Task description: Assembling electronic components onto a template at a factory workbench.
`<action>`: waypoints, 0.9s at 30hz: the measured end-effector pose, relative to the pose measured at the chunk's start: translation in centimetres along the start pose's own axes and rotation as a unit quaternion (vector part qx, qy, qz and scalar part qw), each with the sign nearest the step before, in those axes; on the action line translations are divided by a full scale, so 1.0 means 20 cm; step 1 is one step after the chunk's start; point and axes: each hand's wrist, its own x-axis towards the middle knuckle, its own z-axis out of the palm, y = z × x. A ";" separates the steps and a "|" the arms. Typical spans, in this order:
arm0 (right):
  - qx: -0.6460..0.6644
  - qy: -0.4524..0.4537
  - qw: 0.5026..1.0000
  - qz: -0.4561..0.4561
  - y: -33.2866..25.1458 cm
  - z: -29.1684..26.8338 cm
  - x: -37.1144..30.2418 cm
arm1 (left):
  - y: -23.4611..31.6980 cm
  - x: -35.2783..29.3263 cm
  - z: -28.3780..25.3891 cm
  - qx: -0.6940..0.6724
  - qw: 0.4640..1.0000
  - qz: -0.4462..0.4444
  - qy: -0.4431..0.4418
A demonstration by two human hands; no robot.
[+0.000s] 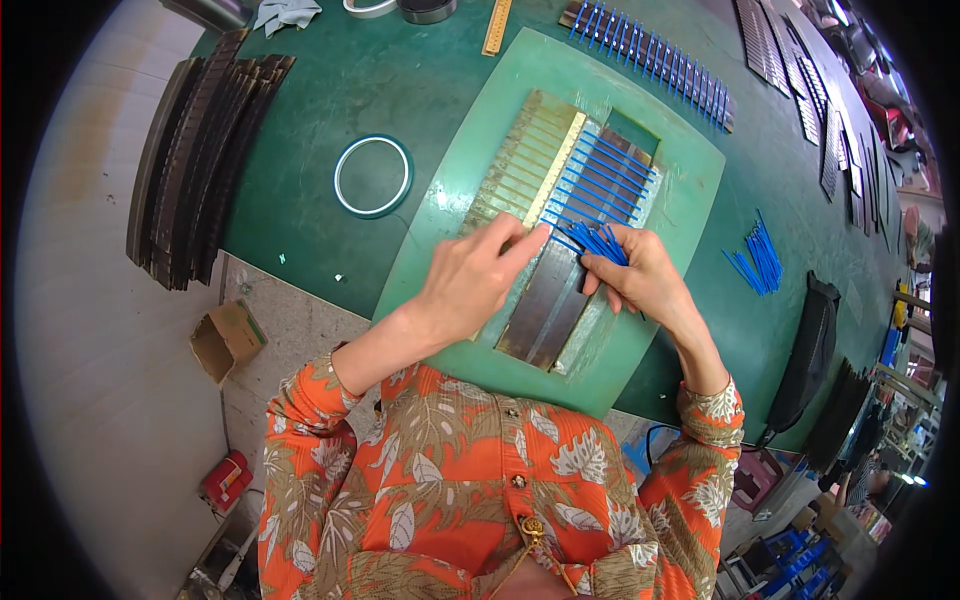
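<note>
A bundle of thin blue wire pieces (597, 243) is gripped in my right hand (645, 275), its ends fanning toward the left. My left hand (470, 280) pinches the end of a single blue piece (566, 240) between thumb and index finger. Both hands are over a dark flat strip (550, 310) on a slotted jig plate (515, 165). Farther up the strip, several blue pieces (610, 165) lie side by side across it, evenly spaced. A yellow ruler-like scale (563, 160) runs along their left ends.
The jig rests on a light green board (455, 190) on a dark green table (300, 220). Around it are a tape roll (372, 176), loose blue pieces (760, 258), a finished-looking strip with blue pieces (650, 55), stacked dark strips (205, 165) and a black pouch (808, 350).
</note>
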 end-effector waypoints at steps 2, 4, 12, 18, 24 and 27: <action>-0.003 0.002 1.000 0.007 -0.01 0.00 0.00 | 0.02 0.01 0.00 0.074 0.996 0.022 -0.037; -0.001 0.005 1.000 0.010 -0.02 -0.01 -0.02 | 0.03 0.01 0.00 0.111 0.992 0.034 -0.055; 0.005 0.066 0.998 0.013 0.01 -0.07 -0.19 | 0.02 0.01 0.00 0.052 0.997 0.037 -0.044; 0.063 -0.050 0.996 -0.045 0.00 0.06 -0.22 | 0.14 0.01 -0.08 -0.455 0.845 -0.247 -0.133; 0.106 -0.054 0.993 0.013 0.00 0.05 -0.21 | 0.08 -0.03 -0.12 -0.481 0.795 -0.333 -0.157; 0.097 -0.055 0.994 0.009 0.02 0.07 -0.17 | 0.06 -0.04 -0.11 -0.429 0.824 -0.348 -0.124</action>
